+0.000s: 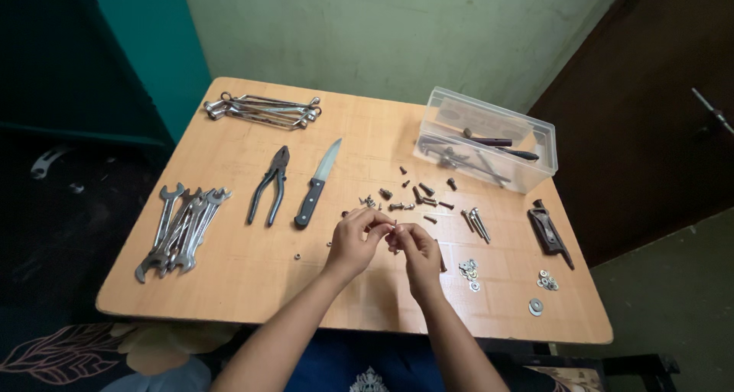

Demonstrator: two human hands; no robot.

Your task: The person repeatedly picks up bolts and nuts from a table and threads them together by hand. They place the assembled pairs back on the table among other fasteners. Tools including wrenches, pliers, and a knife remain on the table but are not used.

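Pinching small bolt [394,227] between both hands, left [355,239] and right [417,248]; loose bolts [417,196] lying beyond, washers [469,270] right, unsorted.

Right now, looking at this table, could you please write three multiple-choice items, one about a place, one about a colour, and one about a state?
1. Where do the pliers lie?
A. just left of the knife
B. inside the clear plastic box
C. on the floor

2. What colour is the knife's handle?
A. red
B. black
C. yellow

3. What are the left hand and right hand doing?
A. resting flat and apart
B. gripping the pliers
C. meeting fingertip to fingertip over a small dark part

Answers: 1 A, the pliers lie beside the knife on the wooden table. 2 B, the handle is dark below the pale blade. 3 C, both hands pinch together above the table; the part is too small to identify.
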